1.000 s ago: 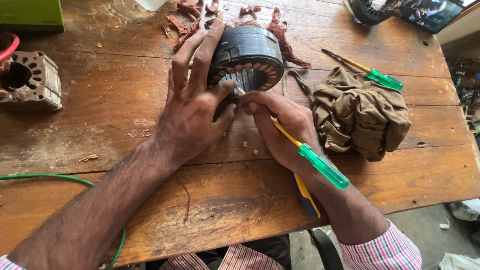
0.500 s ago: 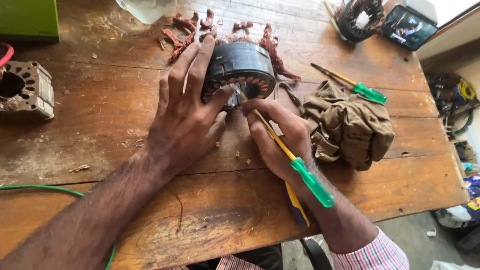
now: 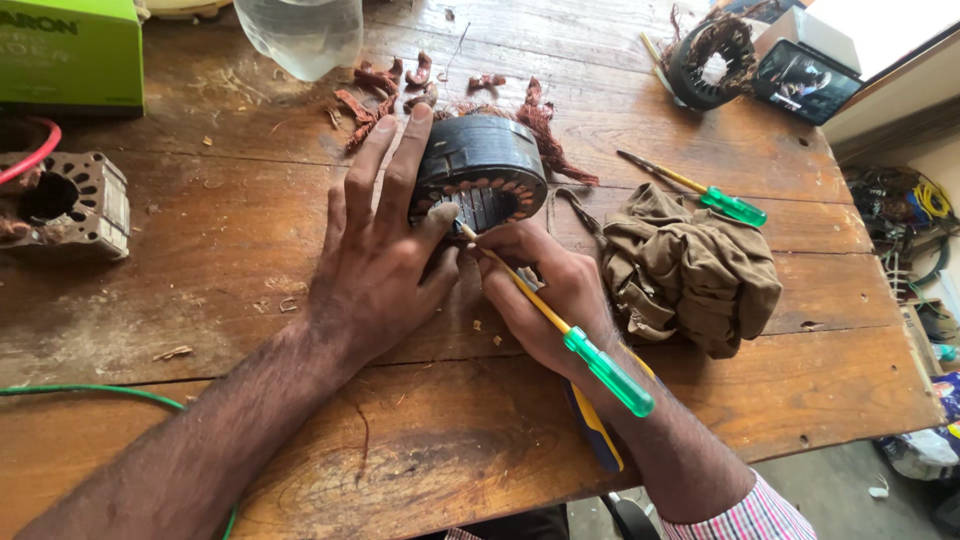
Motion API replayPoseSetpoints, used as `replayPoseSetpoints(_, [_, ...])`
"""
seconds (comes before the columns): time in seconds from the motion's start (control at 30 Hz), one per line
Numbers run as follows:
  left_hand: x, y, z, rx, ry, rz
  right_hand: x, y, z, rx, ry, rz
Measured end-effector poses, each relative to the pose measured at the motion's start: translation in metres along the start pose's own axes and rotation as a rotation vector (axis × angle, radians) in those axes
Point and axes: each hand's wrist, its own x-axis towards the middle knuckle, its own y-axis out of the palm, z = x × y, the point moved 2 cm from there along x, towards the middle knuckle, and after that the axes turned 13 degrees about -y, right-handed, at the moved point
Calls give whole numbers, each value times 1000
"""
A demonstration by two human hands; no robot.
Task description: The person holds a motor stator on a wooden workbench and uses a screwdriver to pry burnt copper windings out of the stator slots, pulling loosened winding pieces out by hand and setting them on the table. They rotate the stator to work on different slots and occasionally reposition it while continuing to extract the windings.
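A dark round motor stator (image 3: 482, 168) with copper windings lies on its side on the wooden table (image 3: 200, 260). My left hand (image 3: 385, 255) rests on its left side, fingers spread over the casing and thumb at the opening. My right hand (image 3: 548, 295) grips a screwdriver with a yellow shaft and green handle (image 3: 560, 330), its tip pushed into the stator's slots. A blue-and-yellow tool (image 3: 597, 440) lies under my right wrist.
Crumpled brown cloth (image 3: 690, 270) lies right of my hands, with a second green-handled screwdriver (image 3: 700, 192) behind it. Cut copper wire scraps (image 3: 385, 90), a clear plastic bottle (image 3: 303, 32), a green box (image 3: 68, 50), another stator (image 3: 62, 205) at left, a wound stator (image 3: 712, 58) and a phone (image 3: 806, 82) at back.
The view has shifted, so the objects sit a little lower in frame. My hands stay on the stator, and the screwdriver stays at the slots.
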Motion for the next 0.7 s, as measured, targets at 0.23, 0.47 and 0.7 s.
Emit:
replayPoseSetpoints(0.23, [-1,0,-1,-20,5,-17,-1,-1,0,24,9,-21])
replayPoseSetpoints(0.47, [-3,5,3,-27,0,11,0,0,0,-11,8,7])
replayPoseSetpoints(0.7, [3,9,7,-5,54,-49,3,1,5,-148,-209,8])
